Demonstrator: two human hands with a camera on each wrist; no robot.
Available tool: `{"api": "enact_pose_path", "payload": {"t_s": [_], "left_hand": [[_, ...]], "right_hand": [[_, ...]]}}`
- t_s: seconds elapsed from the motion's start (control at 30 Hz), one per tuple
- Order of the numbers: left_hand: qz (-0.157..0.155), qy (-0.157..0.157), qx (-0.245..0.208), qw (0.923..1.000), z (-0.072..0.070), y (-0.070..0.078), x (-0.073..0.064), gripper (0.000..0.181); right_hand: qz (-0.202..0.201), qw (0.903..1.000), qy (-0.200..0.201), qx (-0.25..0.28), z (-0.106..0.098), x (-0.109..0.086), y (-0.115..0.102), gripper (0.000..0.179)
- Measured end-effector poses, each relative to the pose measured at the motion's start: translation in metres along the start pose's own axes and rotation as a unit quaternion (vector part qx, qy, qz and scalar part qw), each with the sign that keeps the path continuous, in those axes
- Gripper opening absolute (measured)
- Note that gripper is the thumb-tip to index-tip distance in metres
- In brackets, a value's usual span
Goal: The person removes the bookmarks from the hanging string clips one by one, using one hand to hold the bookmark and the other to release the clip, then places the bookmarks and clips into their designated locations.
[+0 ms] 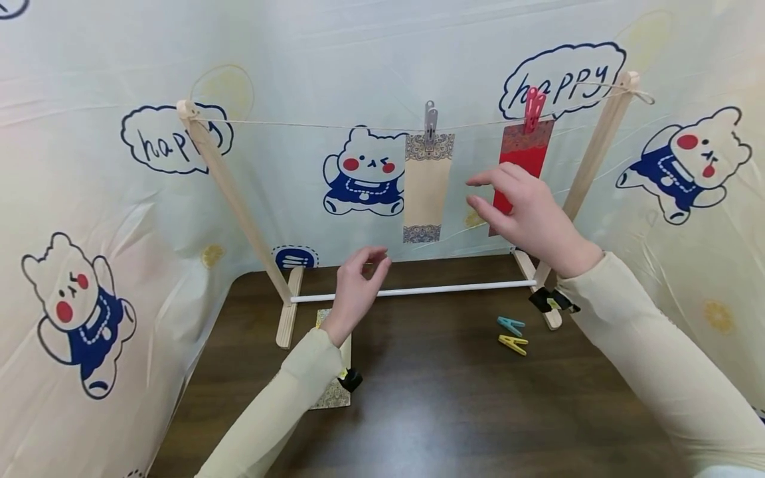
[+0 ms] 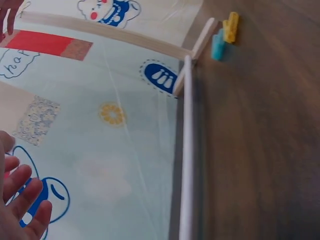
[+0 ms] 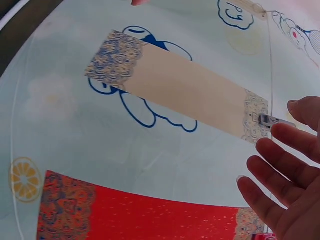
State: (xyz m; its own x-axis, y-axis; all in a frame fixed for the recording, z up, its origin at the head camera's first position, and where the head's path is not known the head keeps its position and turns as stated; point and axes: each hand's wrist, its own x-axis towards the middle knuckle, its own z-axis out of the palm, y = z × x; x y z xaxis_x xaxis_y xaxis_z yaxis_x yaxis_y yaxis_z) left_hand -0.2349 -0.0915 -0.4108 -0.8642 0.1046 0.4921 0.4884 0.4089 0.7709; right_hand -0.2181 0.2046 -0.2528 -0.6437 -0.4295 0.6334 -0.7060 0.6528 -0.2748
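A string (image 1: 335, 126) runs between two wooden posts. From it hangs a beige paper strip (image 1: 425, 189) with patterned ends, held by a grey clothespin (image 1: 430, 123). To its right, a red paper strip (image 1: 526, 154) hangs from a red clothespin (image 1: 534, 111). My right hand (image 1: 532, 216) is raised in front of the red strip, fingers spread and holding nothing. Low and left of the beige strip is my left hand (image 1: 358, 289), its fingers loosely bent with nothing between them. A third patterned strip (image 1: 333, 397) lies on the table, partly hidden by my left forearm.
The brown table (image 1: 430, 392) bears a blue clothespin (image 1: 510, 325) and a yellow clothespin (image 1: 512, 344) at the right. A left post (image 1: 236, 202), a right post (image 1: 597, 156) and a low white rod (image 1: 454, 289) form the stand. Behind it hangs a bear-print cloth (image 1: 287, 53).
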Motion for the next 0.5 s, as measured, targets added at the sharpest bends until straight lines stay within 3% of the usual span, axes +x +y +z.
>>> {"api": "enact_pose_path", "payload": {"t_s": [0.13, 0.5], "left_hand": [[0.012, 0.002, -0.015, 0.9998, 0.0, 0.005, 0.009, 0.023], [0.01, 0.005, -0.043, 0.999, 0.008, 0.014, 0.028, 0.027]], "right_hand": [[0.003, 1.0, 0.003, -0.002, -0.002, 0.008, 0.001, 0.034], [-0.021, 0.9992, 0.034, -0.003, -0.008, 0.039, -0.003, 0.028]]}}
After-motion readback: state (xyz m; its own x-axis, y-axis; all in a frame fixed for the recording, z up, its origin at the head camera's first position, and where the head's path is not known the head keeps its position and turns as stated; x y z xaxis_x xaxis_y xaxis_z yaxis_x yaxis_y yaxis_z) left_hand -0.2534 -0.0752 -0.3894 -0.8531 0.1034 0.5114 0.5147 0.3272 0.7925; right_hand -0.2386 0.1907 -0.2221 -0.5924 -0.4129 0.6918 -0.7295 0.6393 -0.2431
